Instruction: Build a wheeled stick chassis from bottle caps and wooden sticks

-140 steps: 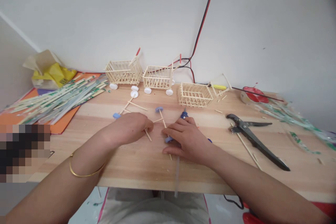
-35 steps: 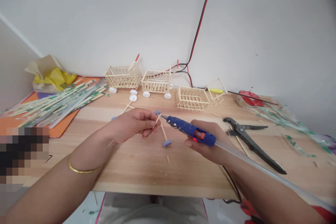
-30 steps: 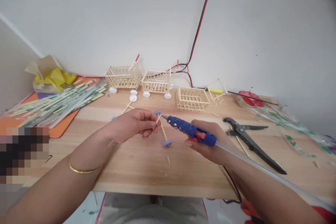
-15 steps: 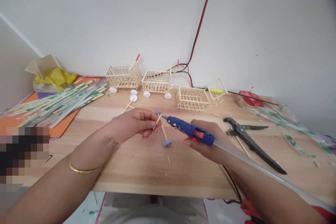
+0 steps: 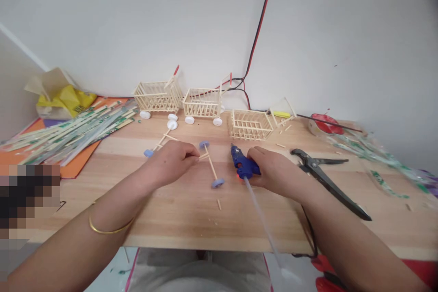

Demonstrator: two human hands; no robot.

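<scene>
My left hand (image 5: 176,160) pinches a short wooden stick (image 5: 203,157), whose far end meets a stick axle (image 5: 212,167). That axle lies on the table with a blue-grey wheel (image 5: 217,183) at its near end and another at its far end. My right hand (image 5: 270,167) is wrapped round a blue glue gun (image 5: 242,164), its nozzle pointing away from me and a clear glue stick trailing from its back. Left of the axle, partly behind my left hand, lies another stick frame (image 5: 165,137) with a white and a blue wheel.
Two wheeled stick carts (image 5: 203,102) and a stick basket without visible wheels (image 5: 251,124) stand along the wall. Black pliers (image 5: 330,182) lie at right. Packaged sticks (image 5: 82,130) are piled at left. A red bowl (image 5: 325,125) sits at the back right.
The glue gun has swung away from the stick, moved right and turned its nozzle away from me. My left hand has shifted slightly left, bringing its stick against the axle.
</scene>
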